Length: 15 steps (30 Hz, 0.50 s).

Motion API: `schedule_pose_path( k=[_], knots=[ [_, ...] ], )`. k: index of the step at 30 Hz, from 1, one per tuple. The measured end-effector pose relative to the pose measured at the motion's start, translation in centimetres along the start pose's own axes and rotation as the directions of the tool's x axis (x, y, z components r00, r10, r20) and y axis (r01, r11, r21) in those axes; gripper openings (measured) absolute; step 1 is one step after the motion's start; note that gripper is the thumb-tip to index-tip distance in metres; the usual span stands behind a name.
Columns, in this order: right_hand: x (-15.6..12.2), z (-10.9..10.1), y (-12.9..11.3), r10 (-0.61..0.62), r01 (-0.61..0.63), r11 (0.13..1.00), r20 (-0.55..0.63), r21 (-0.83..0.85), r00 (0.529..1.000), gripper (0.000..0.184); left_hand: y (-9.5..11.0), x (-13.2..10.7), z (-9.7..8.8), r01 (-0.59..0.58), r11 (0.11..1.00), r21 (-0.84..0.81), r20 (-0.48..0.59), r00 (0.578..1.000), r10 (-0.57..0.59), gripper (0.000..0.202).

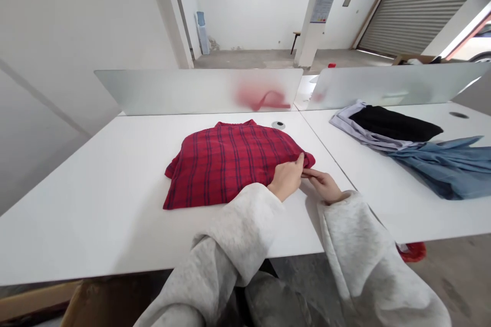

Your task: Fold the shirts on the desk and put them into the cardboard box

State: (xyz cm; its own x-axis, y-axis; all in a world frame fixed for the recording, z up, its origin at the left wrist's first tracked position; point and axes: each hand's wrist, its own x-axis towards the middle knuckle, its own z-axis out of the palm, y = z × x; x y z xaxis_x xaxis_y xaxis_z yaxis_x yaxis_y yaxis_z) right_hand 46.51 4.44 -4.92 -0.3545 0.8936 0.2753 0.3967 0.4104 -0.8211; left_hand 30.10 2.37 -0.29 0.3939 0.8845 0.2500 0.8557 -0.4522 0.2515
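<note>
A red shirt with dark plaid lines (pixel 226 163) lies folded on the white table (pixel 95 204), its collar toward the frosted divider. At the shirt's near right corner, my left hand (pixel 287 176) pinches the cloth, with the index finger stretched along the edge. Just right of it, my right hand (pixel 322 184) has its fingertips closed on the same edge of the shirt. The two hands almost touch, and the cloth between the fingers is partly hidden.
On the adjoining table to the right lie a black garment (pixel 399 122), a pale lavender garment (pixel 347 120) and a blue garment (pixel 448 166). Frosted dividers (pixel 172 92) run along the back edge. A round cable hole (pixel 278 125) sits behind the shirt. A cardboard box (pixel 111 301) stands below, front left.
</note>
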Motion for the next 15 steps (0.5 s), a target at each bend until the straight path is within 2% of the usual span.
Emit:
schedule_pose_path(
  k=[2, 4, 7, 11, 15],
  knots=[
    [-0.2, 0.4, 0.2, -0.015, -0.002, 0.989, -0.117, -0.145, 0.993, 0.033, -0.2, 0.1, 0.3, 0.032, 0.999, 0.003, 0.052, 0.998, -0.032, 0.043],
    [-0.3, 0.8, 0.3, -0.031, -0.024, 0.955, -0.179, -0.295, 0.983, 0.031, -0.4, -0.1, 0.5, 0.041, 0.999, 0.005, 0.052, 0.998, -0.041, 0.028],
    [0.0, 1.4, 0.4, -0.07, -0.002, 0.903, -0.15, -0.429, 0.986, 0.024, -0.6, -0.4, 0.6, 0.07, 0.998, 0.007, 0.035, 0.997, -0.07, 0.018],
    [0.8, 2.5, -0.1, -0.118, 0.081, 0.913, -0.069, -0.4, 0.991, 0.018, -0.4, -0.5, 0.6, 0.106, 0.994, -0.039, -0.057, 0.993, -0.108, 0.025],
    [1.7, 3.5, -2.3, -0.148, 0.143, 0.948, 0.003, -0.283, 0.989, 0.025, 0.1, -0.3, 0.7, -0.027, 0.982, -0.185, -0.241, 0.97, -0.018, 0.023]
  ],
)
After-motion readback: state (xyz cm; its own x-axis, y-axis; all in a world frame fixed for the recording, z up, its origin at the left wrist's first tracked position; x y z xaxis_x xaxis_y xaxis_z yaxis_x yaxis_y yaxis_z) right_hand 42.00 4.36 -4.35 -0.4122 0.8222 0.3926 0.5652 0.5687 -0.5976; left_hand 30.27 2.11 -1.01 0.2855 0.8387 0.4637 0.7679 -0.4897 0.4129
